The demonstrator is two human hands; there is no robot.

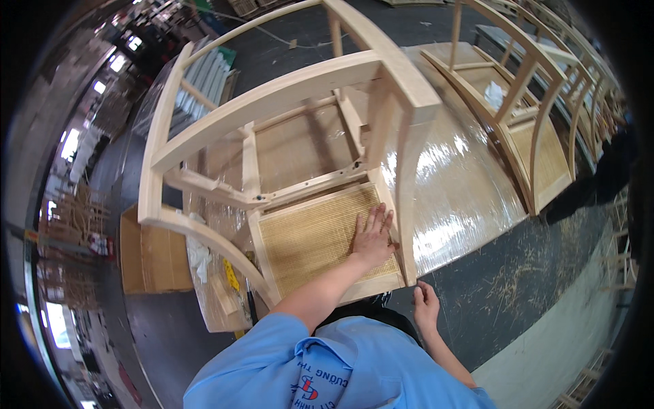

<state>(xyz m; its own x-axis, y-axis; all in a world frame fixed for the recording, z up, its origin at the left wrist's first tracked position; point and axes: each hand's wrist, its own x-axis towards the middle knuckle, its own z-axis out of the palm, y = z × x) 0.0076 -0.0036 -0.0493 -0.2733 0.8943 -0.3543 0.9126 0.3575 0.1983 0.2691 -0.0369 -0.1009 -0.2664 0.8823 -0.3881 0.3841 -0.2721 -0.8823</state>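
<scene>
A pale, unfinished wooden chair frame (279,85) lies tipped over on a worktable, its curved rails and legs standing up toward me. Set in its near end is a woven cane panel (313,235) with a wooden border. My left hand (374,240) rests flat on the right side of the cane, fingers spread. Just beyond the frame's near right corner, beside the end of a curved leg (407,204), is my right hand (426,308). Its fingers are curled close together, and whatever they may hold is hidden.
Shiny plastic film covers the worktable (460,211). A similar chair frame (538,129) lies at the right, near a person's dark sleeve (599,177). On the left are a cardboard box (155,249), a yellow-handled tool (231,274) and a white cloth (199,258). Shavings (521,276) litter the floor.
</scene>
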